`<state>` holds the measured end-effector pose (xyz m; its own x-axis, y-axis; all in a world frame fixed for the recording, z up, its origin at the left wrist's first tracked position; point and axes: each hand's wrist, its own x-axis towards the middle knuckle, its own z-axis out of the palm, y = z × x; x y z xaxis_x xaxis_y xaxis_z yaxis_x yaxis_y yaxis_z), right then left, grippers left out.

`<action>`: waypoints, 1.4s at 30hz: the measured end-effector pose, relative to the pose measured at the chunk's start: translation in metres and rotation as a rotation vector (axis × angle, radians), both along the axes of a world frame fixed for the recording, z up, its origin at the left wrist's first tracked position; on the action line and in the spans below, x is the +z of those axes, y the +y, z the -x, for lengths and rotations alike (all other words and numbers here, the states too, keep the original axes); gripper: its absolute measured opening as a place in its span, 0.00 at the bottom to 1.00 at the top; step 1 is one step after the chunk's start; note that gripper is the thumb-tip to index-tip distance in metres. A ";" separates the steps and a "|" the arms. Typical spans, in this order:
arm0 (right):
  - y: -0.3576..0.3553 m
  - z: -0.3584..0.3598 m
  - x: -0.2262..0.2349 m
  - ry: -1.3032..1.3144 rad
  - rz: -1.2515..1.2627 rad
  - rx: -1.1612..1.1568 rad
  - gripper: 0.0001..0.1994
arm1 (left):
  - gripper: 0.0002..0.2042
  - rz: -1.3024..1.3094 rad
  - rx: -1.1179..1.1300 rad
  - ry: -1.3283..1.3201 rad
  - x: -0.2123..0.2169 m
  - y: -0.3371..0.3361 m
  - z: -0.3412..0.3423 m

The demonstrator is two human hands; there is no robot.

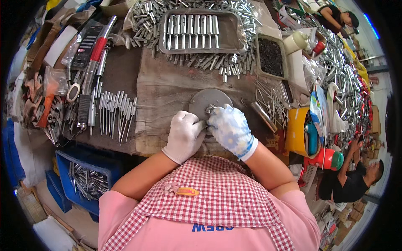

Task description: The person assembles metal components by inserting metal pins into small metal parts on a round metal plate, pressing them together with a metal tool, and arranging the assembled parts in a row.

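My left hand (185, 136), in a white glove, and my right hand (231, 129), in a blue-and-white patterned glove, meet over the near part of a round grey disc (203, 97). Both are closed, fingertips pinched close together. A small shiny metal piece (209, 109) shows at the fingertips of my right hand, above the disc. Whatever my left fingers pinch is hidden between the gloves. Beyond the disc, a metal tray (204, 52) holds several silver tubes with thinner stems (193, 26), laid side by side.
Loose silver tubes (226, 67) heap around the tray. Thin-stemmed metal rods (117, 109) lie in a row at left. On the right are a metal cylinder (264, 117), thin rods (272, 95), a bin of dark small parts (272, 56) and a yellow container (296, 131). A blue crate (63, 161) stands lower left.
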<state>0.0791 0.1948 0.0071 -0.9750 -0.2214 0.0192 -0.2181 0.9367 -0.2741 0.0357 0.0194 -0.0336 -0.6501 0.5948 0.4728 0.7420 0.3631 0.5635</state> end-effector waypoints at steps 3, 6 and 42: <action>-0.002 -0.001 0.007 -0.032 -0.056 0.002 0.08 | 0.11 -0.007 0.006 -0.002 -0.004 -0.002 0.000; 0.001 -0.015 0.010 0.053 0.055 0.016 0.14 | 0.10 -0.016 0.016 -0.008 -0.006 -0.001 -0.002; 0.136 0.000 -0.004 0.594 0.154 -0.562 0.08 | 0.12 0.435 0.591 -0.006 0.018 0.007 0.166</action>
<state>0.0795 0.3306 0.0034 -0.7573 0.3426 0.5560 0.1222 0.9106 -0.3947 -0.1304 0.0267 -0.0151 -0.9225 0.2771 0.2687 0.3502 0.8936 0.2807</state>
